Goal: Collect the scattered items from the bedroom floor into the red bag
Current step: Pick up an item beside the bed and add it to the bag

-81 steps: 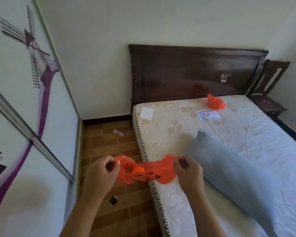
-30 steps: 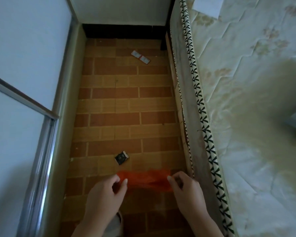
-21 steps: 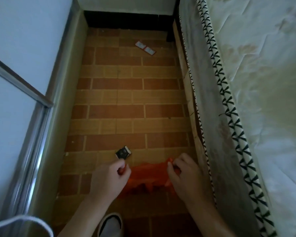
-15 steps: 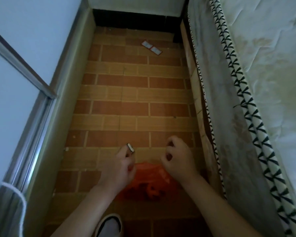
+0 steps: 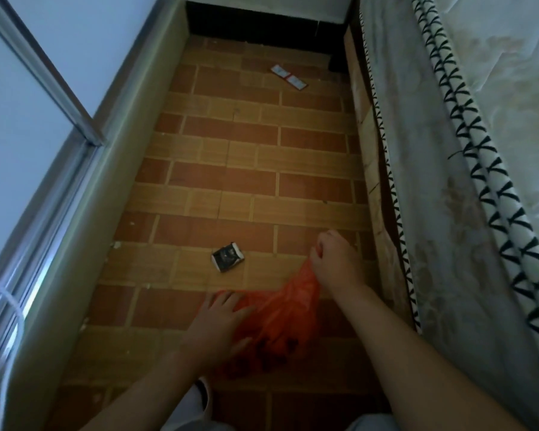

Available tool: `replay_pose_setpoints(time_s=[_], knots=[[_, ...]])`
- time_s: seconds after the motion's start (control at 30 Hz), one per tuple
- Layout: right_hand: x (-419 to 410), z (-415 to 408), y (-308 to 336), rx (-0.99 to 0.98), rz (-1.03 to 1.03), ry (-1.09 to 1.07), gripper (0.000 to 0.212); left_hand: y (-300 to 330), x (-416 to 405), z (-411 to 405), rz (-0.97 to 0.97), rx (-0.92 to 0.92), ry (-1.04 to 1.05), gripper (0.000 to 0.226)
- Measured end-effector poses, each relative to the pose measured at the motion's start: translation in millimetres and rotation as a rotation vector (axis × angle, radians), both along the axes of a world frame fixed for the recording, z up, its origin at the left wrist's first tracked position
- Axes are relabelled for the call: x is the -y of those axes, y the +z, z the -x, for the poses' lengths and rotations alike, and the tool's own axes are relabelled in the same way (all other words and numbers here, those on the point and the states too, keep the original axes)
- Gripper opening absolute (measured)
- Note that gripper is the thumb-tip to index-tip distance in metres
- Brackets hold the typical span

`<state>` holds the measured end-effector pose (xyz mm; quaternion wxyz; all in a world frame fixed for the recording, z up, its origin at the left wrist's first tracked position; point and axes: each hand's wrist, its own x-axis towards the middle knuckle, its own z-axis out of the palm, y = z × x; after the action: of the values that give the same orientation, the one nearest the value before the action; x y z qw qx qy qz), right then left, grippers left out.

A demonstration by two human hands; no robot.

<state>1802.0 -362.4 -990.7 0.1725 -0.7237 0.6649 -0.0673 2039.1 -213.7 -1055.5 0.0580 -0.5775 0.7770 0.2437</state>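
Red bag (image 5: 280, 309) is held low over the brick-pattern floor (image 5: 231, 157) beside the mattress (image 5: 442, 213), rim pinched by rt hand (image 5: 336, 262); lt hand (image 5: 215, 318), fingers straight, rests on it. Mouth should be spread wide before the small dark packet (image 5: 227, 257), just ahead, is dropped in.

One head-worn, wide-angle camera gave the only view. It looked steeply down and forward along the narrow strip of floor (image 5: 255, 169) between the wardrobe (image 5: 28, 98) on the left and the mattress (image 5: 467, 188) on the right, close above both forearms at the lower edge.
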Motion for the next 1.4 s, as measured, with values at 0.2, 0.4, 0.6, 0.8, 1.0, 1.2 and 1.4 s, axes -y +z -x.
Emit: replay_pose_setpoints(time_s=[0.2, 0.4, 0.6, 0.8, 1.0, 1.2, 1.4], knots=[[5.9, -1.0, 16.4, 0.144, 0.153, -0.063, 0.015, 6.5, 12.1, -5.2, 0.102, -0.02, 0.279, 0.038], [-14.5, -51.5, 24.9, 0.03, 0.324, 0.426, 0.047, 33.5, 40.7, -33.8, 0.248, -0.069, 0.544, 0.032], [-42.1, -83.5, -4.1, -0.147, -0.018, 0.847, 0.073, 30.7, 24.3, -33.7, 0.209, -0.096, 0.704, 0.034], [-35.9, -63.0, -19.5, -0.264, -0.419, 0.671, 0.037, 28.3, 8.9, -39.1, 0.256, -0.209, 0.557, 0.045], [-18.5, -44.1, -25.0, -0.104, -0.257, 0.294, 0.027, 10.8, 8.9, -29.7, 0.284, -0.093, 0.113, 0.079], [-12.3, -21.9, -18.8, 0.136, -0.022, 0.052, 0.039, 0.4, 10.0, -21.8, 0.04, 0.053, 0.079, 0.077], [-10.1, -8.9, -23.7, 0.162, -0.015, 0.005, 0.045, 20.6, 8.0, -29.6, -0.024, 0.083, 0.282, 0.072]])
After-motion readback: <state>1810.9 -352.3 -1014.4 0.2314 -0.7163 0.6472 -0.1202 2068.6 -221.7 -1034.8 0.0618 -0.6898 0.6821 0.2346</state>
